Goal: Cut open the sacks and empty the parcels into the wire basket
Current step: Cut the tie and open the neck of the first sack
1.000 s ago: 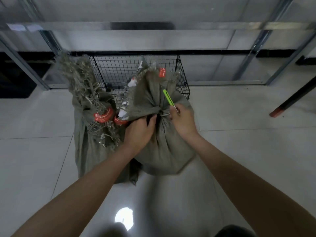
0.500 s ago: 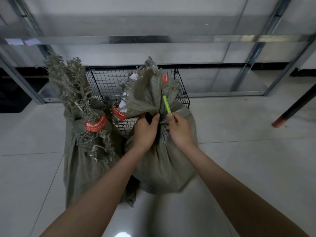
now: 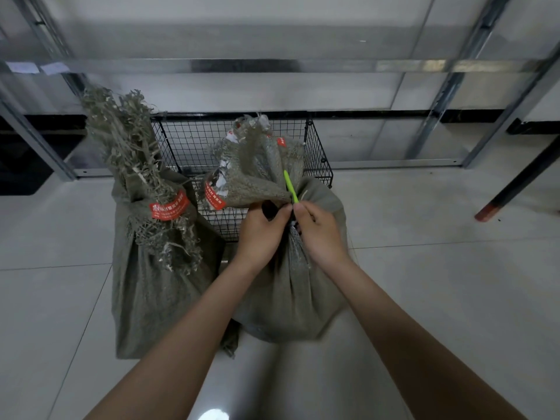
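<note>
In the middle of the frame, the left hand point(image 3: 263, 230) curls tight round the tied neck of a sack point(image 3: 291, 295). The right hand point(image 3: 319, 230) pinches a green cutter point(image 3: 290, 186) at the neck. A second sack point(image 3: 157, 286) stands on the left. The basket point(image 3: 194, 140) sits just behind both.

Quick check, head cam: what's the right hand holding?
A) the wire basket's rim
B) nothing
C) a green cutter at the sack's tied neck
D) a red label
C: the right hand pinches the green cutter at the gathered neck of the sack, with the left hand gripping that neck beside it.
</note>
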